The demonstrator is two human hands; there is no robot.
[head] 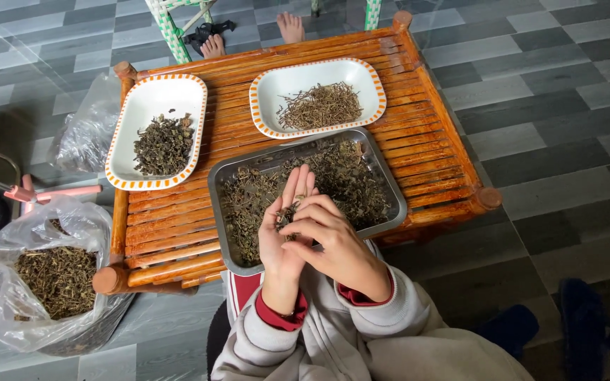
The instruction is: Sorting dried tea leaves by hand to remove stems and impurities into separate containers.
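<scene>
Sorting step: left hand point(282, 233) open, palm up, cradling dried herb bits point(287, 214); right hand point(333, 240) fingers pinching, seemingly one piece, over steel tray point(384, 185). Next needs clean pinch.

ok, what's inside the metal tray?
The metal tray holds a loose layer of dried dark leaves and stems. The left hand and right hand, holding a small pinch, cover its near middle, so that part is hidden.

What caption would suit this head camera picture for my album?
Left hand cups dried herbs while right hand picks through them above a metal tray on a bamboo table.
</scene>
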